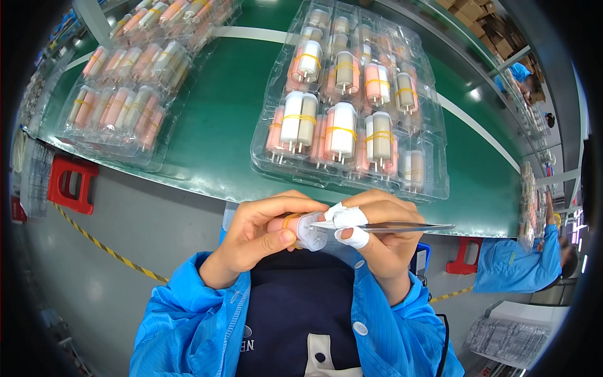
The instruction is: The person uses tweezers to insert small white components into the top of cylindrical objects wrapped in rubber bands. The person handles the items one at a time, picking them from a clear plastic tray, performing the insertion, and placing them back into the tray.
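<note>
My left hand (250,234) is closed around a bundle of cylinders (309,239), pink on the left with a yellow rubber band and a pale, translucent end facing right. Metal tweezers (411,227) are gripped in my right hand (391,248), whose thumb and a finger wear white wraps at the tips. The tweezers point left, their tips at the bundle's pale end; whether they pinch anything there I cannot make out. Both hands are just off the near edge of the green table (207,147).
Beyond my hands, a clear plastic tray (260,154) holds several banded bundles of pink, white and grey cylinders with metal pins. More filled trays (119,119) stand at the left. Red stools (74,182) flank the table's near side. A person in blue (518,264) is at the right.
</note>
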`<action>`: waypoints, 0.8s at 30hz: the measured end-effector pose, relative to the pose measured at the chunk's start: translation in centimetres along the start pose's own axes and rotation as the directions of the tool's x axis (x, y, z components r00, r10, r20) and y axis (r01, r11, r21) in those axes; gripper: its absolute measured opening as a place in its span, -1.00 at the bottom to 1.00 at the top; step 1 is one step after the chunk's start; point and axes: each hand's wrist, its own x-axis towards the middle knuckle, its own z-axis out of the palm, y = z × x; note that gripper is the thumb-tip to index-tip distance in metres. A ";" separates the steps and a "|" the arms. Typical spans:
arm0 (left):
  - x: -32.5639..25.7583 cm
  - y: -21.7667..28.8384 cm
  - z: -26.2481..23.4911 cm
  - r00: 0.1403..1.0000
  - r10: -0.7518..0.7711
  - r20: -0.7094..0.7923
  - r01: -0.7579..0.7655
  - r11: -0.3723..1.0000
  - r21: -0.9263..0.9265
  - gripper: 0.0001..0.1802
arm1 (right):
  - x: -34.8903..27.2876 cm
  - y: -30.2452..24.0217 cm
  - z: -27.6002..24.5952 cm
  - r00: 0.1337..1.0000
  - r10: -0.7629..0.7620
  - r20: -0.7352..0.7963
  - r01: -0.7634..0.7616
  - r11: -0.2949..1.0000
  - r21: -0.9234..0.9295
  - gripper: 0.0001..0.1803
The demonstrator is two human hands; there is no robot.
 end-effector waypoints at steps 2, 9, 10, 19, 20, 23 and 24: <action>0.0 -0.1 0.0 1.000 -0.005 0.000 0.005 1.000 -0.009 -0.50 | -0.1 0.1 -0.1 1.000 0.000 0.005 0.000 1.000 -0.002 -0.81; 0.1 0.2 0.3 0.999 0.004 -0.035 -0.003 0.999 0.041 -0.57 | 0.3 -0.5 0.0 0.996 0.075 0.042 -0.072 0.994 -0.078 -0.84; 0.1 0.1 0.2 0.999 0.033 -0.013 -0.032 0.994 0.102 -0.57 | 0.5 -0.7 -0.1 0.994 0.100 0.053 -0.096 0.993 -0.073 -0.85; 0.3 0.0 0.1 0.991 0.103 0.089 -0.130 0.902 0.411 -0.62 | 1.9 -2.0 -1.2 0.936 0.261 0.235 -0.230 0.961 -0.152 -0.90; 0.2 0.0 0.2 0.992 0.090 0.094 -0.122 0.889 0.442 -0.62 | 2.1 -2.0 -1.3 0.924 0.278 0.263 -0.243 0.957 -0.155 -0.90; 0.3 -0.1 0.0 0.983 0.100 0.156 -0.169 0.828 0.535 -0.61 | 2.6 -1.8 -1.9 0.875 0.331 0.353 -0.253 0.935 -0.249 -0.90; 0.3 0.0 -0.1 0.976 0.111 0.185 -0.198 0.800 0.566 -0.60 | 2.7 -1.8 -2.1 0.856 0.348 0.382 -0.245 0.924 -0.292 -0.91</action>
